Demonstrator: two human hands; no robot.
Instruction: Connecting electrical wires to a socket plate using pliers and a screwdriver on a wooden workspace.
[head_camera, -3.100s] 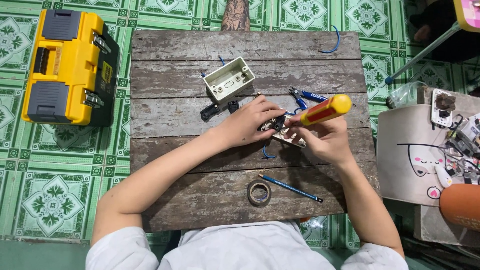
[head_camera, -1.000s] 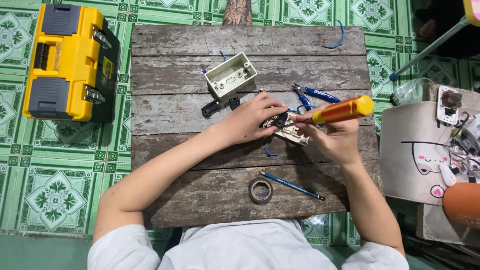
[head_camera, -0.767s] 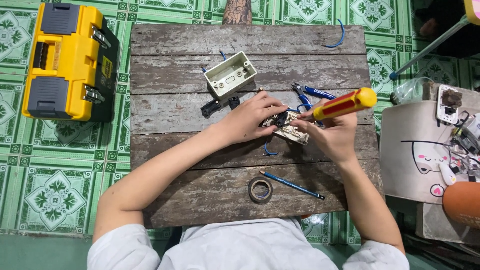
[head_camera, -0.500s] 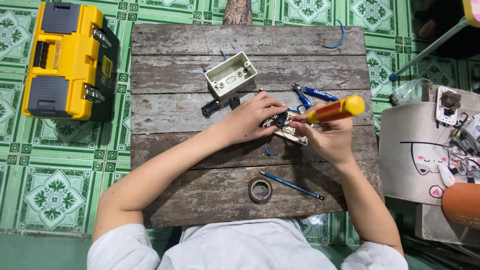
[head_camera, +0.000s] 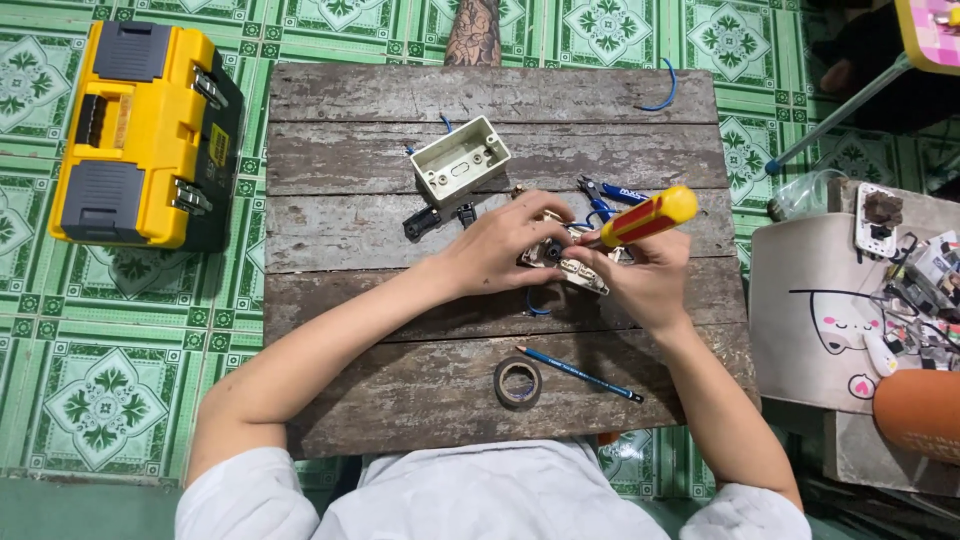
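My left hand (head_camera: 503, 244) grips a small white electrical fitting (head_camera: 578, 270) with blue wire on it, held just above the wooden table (head_camera: 380, 390). My right hand (head_camera: 646, 282) holds a screwdriver with a red and yellow handle (head_camera: 650, 215), its tip down at the fitting. The handle points up and to the right. A beige plastic wall box (head_camera: 460, 160) lies open-side up just behind my left hand. Blue-handled pliers (head_camera: 612, 193) lie behind the screwdriver.
A roll of black tape (head_camera: 518, 382) and a blue pencil (head_camera: 580, 374) lie near the table's front edge. Small black parts (head_camera: 423, 222) sit left of my hands. A yellow toolbox (head_camera: 140, 135) stands on the green tiled floor at left. A cluttered box (head_camera: 850, 300) stands at right.
The screwdriver handle has swung a little up and down while both hands stay on the fitting. Nothing else on the table has moved.
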